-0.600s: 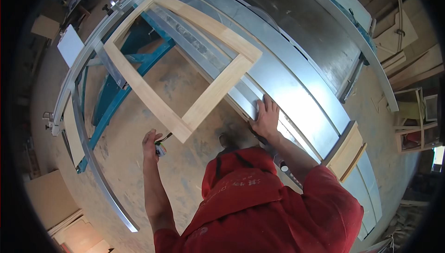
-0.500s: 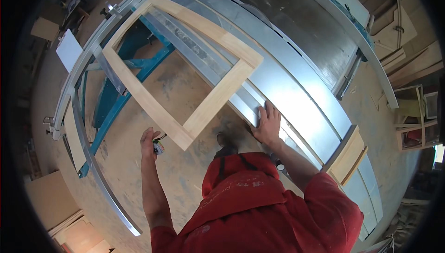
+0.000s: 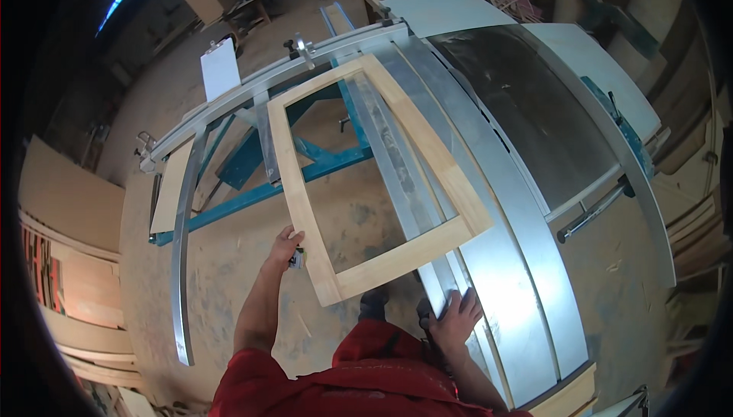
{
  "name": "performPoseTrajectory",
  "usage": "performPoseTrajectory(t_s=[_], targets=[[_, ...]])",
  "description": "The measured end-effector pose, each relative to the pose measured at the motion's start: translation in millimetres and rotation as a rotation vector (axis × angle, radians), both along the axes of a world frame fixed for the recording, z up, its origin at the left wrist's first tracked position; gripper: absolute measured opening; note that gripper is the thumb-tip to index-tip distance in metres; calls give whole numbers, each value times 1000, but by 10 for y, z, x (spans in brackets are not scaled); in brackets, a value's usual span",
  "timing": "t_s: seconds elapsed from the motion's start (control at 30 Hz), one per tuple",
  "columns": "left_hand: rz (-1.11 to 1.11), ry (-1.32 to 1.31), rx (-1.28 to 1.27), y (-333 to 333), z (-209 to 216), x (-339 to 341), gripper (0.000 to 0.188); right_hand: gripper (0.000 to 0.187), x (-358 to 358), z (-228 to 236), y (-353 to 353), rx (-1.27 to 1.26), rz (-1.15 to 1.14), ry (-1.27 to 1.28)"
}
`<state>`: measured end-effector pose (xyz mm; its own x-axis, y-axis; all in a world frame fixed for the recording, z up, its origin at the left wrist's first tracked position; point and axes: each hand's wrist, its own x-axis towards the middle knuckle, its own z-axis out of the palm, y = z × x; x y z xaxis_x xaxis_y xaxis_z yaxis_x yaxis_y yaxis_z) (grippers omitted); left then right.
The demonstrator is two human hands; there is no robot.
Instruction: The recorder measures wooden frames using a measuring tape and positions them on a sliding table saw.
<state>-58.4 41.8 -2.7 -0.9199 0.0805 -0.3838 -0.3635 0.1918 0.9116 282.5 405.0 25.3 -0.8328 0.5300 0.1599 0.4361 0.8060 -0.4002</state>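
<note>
A pale wooden frame [image 3: 356,270] with a large rectangular opening lies tilted across the metal bed of a panel saw, its left and near corner sticking out over the floor. My left hand [image 3: 285,247] is beside the left rail, fingertips at its outer edge. It is closed round a small boxy thing with a pale and yellow-green label, which looks like a tape measure [image 3: 296,259], mostly hidden by the fingers. My right hand [image 3: 456,318] lies flat with fingers spread on the saw's sliding table [image 3: 500,287], just below the frame's near rail.
A metal fence [image 3: 282,72] with clamps runs along the far side, a clipboard [image 3: 221,69] propped by it. A teal support [image 3: 229,214] and a metal bar [image 3: 184,264] stand at left. The dark saw table [image 3: 527,104] is at right; a wooden block [image 3: 565,394] sits near.
My view has tilted up and shifted. My left hand has moved up against the frame's left rail, still holding the tape measure. My right hand stays on the metal table.
</note>
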Motion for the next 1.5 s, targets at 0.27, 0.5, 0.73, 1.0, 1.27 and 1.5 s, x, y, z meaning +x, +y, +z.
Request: performPoseTrajectory(t_s=[0.27, 0.5, 0.73, 1.0, 1.27, 1.5], targets=[[-4, -58, 72, 97, 41, -125, 43, 79, -14, -23, 143, -7, 13, 71], [18, -7, 180, -132, -50, -273, 44, 71, -259, -74, 291, -44, 21, 299], [-26, -82, 180, 13, 1014, 1061, 47, 85, -243, 1322, 1259, 30, -206, 186], [-7, -96, 218, 721, 2023, 2870, 50, 84, 1187, 2512, 1877, 150, -273, -60], [-73, -154, 182, 2071, 1938, 4139, 49, 83, 2837, 2349, 2986, 154, -436, -25], [-62, -254, 86, 2391, 1944, 4116, 38, 59, 3014, 2402, 3400, -51, -343, 146]])
